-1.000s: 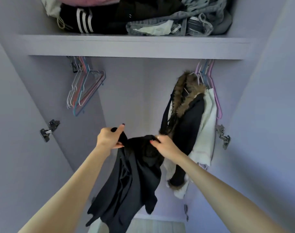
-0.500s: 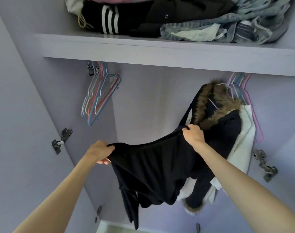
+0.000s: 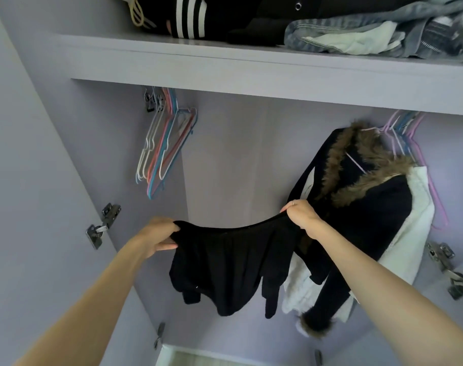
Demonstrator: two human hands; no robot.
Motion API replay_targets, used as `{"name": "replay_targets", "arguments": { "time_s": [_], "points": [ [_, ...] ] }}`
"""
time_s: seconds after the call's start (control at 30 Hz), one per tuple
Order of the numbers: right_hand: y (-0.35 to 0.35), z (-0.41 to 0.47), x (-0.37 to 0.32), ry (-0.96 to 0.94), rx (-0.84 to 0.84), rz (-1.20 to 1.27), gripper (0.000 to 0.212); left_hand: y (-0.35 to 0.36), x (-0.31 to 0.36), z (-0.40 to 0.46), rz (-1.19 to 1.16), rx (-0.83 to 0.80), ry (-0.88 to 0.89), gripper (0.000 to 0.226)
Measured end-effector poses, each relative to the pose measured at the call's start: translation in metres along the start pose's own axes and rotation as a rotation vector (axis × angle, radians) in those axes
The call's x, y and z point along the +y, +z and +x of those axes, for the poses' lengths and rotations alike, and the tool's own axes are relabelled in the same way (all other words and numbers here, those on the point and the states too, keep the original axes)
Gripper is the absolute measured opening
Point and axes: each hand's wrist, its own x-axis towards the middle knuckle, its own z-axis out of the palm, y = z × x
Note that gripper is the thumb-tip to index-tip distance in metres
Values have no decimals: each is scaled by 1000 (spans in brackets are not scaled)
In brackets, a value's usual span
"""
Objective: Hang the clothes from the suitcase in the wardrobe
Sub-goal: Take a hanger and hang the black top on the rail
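Note:
A black garment hangs spread between my two hands inside the open lilac wardrobe. My left hand grips its left top edge. My right hand pinches the right top edge, a little higher and close to the hung coat. Sleeves and folds dangle below the stretched edge. Several empty coloured wire hangers hang at the upper left under the shelf. The suitcase is out of view.
A black coat with a brown fur collar and a white garment hang at the right on pink and blue hangers. The shelf above holds folded dark clothes and jeans. Metal door hinges stick out on both sides.
My hands have drawn apart, stretching the bunched black garment out wide. My right hand rose toward the fur-collared coat. The view tilted up and closer to the shelf.

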Motion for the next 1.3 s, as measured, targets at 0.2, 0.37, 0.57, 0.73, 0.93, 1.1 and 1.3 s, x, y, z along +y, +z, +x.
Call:
{"name": "replay_targets", "arguments": {
  "time_s": [0.2,0.37,0.57,0.73,0.93,1.1,1.3],
  "points": [
    [-2,20,-2,45,-52,80,39,-3,8,0,-20,55,135,27],
    [-5,17,-11,-191,-152,-208,41,-3,10,9,54,301,295,26],
    [4,17,-18,-130,-267,201,33,-6,5,6,-56,212,167,27],
    [6,16,-28,11,-331,369,34,-6,5,3,-146,79,135,24],
    [6,25,-25,-95,-163,33,24,-16,1,1,342,-4,155,22],
    [12,20,-26,-155,43,-2,33,-4,3,-9,412,-377,80,25],
    [25,-6,-61,-140,-388,517,21,33,28,-9,391,-147,405,26]
  ]
}}
